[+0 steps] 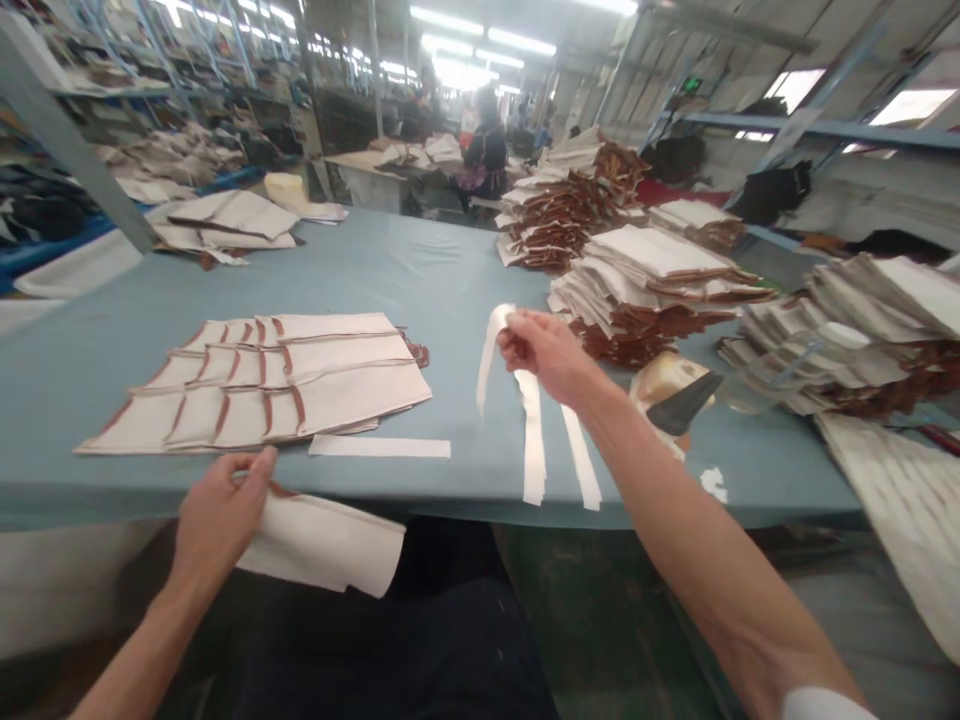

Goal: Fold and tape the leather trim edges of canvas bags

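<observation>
Pinched in my right hand (544, 350) is the top end of a narrow white strip (489, 360), which curls down above the blue-covered table. Below and beside that hand lie more white strips (533, 450). My left hand (225, 505) grips the upper edge of a cream fabric panel (326, 540) that hangs over the table's near edge. Just beyond it are overlapping rows of cream panels with brown edges (255, 385). A single white strip (379, 447) lies flat along their near side.
Tall stacks of cream and brown pieces (645, 265) stand at the right, with another stack (877, 320) farther right. A yellowish block with a dark grey piece (671, 390) sits before them. More panels (232, 220) lie at the far left. A person (486, 150) is in the background.
</observation>
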{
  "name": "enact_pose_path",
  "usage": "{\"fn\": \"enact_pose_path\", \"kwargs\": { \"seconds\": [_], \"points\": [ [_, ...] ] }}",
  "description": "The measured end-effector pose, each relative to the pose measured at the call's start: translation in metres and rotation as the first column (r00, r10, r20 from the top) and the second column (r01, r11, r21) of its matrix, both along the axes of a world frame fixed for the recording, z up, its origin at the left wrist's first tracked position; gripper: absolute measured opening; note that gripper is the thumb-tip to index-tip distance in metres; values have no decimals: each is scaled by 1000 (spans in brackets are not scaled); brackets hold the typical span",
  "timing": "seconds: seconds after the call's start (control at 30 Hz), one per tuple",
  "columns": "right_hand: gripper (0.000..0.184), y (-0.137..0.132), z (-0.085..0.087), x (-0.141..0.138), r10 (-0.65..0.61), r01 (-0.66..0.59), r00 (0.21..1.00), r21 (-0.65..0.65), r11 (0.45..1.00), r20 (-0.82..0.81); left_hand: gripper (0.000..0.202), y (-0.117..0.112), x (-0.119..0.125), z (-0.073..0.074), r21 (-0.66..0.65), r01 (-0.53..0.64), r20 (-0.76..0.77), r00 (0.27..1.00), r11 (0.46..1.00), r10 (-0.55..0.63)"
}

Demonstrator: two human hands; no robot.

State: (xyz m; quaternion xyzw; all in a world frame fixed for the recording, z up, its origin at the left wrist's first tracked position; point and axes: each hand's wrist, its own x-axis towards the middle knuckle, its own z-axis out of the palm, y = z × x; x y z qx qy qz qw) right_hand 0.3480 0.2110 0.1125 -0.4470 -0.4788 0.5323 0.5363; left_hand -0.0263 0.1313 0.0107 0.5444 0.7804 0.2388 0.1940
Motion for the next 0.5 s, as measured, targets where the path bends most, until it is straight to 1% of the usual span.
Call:
{"fn": "enact_pose_path", "kwargs": {
  "seconds": [0.07,0.13,0.17,0.2,0.3,0.33,0.4,0.43,0.5],
  "points": [
    [44,-22,-3,-19,76,-76,995,-6,997,60,45,-23,9,14,-23,44,83,996,999,-42],
    [46,-49,-4,-38,143,-143,984,-7,990,104,54,-45,25,32,-20,142,185,973,990,-136],
    [46,-64,-4,-47,177,-178,976,-5,984,125,56,-55,35,42,11,218,263,941,976,-213],
    [44,-78,-3,-56,223,-225,963,-7,974,154,56,-64,45,51,67,258,326,907,964,-266],
    [37,-118,1,-79,314,-313,928,-41,949,202,48,-84,70,74,253,262,408,844,931,-348],
    [34,-130,1,-86,326,-323,922,-49,945,206,46,-90,75,79,293,265,416,830,919,-372],
    [30,-149,1,-98,345,-339,918,-67,939,196,42,-100,83,83,340,291,423,802,894,-422],
    [28,-156,1,-103,356,-348,915,-77,934,187,41,-104,85,83,358,296,413,801,886,-434],
    [26,-168,0,-110,379,-365,908,-107,925,180,37,-113,86,83,391,280,371,824,877,-428]
  ]
}}
